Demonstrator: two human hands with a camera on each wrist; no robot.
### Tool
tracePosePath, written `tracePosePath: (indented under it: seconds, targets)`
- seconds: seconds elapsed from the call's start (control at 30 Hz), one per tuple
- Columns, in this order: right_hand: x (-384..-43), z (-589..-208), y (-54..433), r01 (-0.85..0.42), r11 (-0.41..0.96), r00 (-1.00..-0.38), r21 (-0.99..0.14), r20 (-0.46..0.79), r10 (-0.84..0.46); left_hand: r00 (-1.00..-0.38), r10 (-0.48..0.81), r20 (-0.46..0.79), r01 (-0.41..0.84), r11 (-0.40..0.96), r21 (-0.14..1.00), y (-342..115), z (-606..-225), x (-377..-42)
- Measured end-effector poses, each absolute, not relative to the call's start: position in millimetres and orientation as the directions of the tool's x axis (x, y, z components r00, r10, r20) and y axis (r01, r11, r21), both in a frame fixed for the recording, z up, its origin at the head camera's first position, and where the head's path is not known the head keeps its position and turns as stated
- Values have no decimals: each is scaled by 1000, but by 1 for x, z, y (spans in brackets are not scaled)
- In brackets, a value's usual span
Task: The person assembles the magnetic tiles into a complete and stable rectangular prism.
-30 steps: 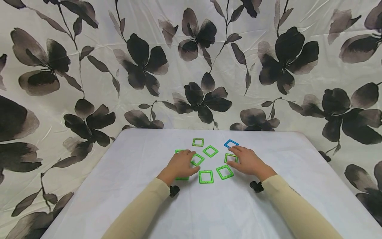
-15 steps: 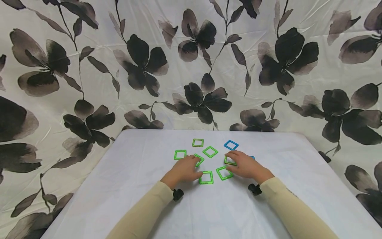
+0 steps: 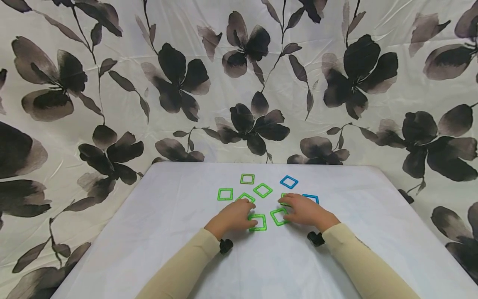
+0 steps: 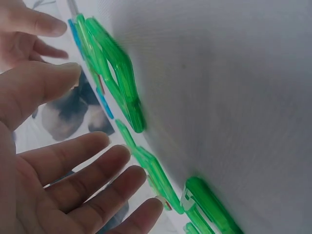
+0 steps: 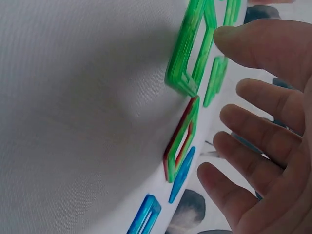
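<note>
My left hand (image 3: pixel 232 216) hovers at the left of a cluster of square magnetic-tile frames, fingers loosely extended and holding nothing. Its thumb is over the edge of the front green tile (image 3: pixel 265 222), and its fingertips partly cover another green tile (image 3: pixel 244 194). Opposite it, my right hand (image 3: pixel 306 209) is also relaxed and holds nothing. Under its thumb side lies a green tile (image 3: pixel 274 219), which looks like a thick stack of green tiles (image 5: pixel 178 73) in the right wrist view. Beyond that, a green tile (image 5: pixel 170 168) rests on a red one, close to the fingers.
Further green tiles lie at the back (image 3: pixel 247 183), centre (image 3: pixel 267 187) and left (image 3: pixel 225 199). One blue tile (image 3: pixel 294 185) sits at the back right, another blue tile (image 3: pixel 310 195) beside the right hand. White cloth covers the table (image 3: pixel 168 249); a floral curtain (image 3: pixel 209 95) hangs behind.
My left hand has drifted right and toward me, uncovering the left green tile. My right hand has shifted slightly left and nearer, bringing the second blue tile into view. The tiles stay put.
</note>
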State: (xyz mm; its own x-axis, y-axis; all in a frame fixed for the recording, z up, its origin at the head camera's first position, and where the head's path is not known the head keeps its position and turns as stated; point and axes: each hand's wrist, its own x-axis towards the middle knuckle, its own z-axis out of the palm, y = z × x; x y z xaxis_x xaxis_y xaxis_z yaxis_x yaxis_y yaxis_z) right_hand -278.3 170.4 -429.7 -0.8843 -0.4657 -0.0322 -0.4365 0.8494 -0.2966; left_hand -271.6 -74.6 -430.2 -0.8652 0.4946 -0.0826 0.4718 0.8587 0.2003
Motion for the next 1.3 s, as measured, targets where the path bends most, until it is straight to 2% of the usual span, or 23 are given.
tracePosePath:
  seconds: [0.3,0.6,1.03,1.3]
  targets:
    - [-278,-433,162,-432,852,-882,-295,-60,-467,-841,533,-89,513,839,178,-70,-432,-272]
    - [-278,-438,158,-489,804,-844,-337,-51,-535,-834,544,-94,527,835,155,-63,-436,-269]
    - [-278,-439,153,-560,774,-805,-297,-26,-592,-825,554,-108,540,831,134,-56,-436,-267]
    - [-278,-439,152,-551,788,-813,-274,-35,-581,-819,563,-115,549,825,133,-52,-437,-269]
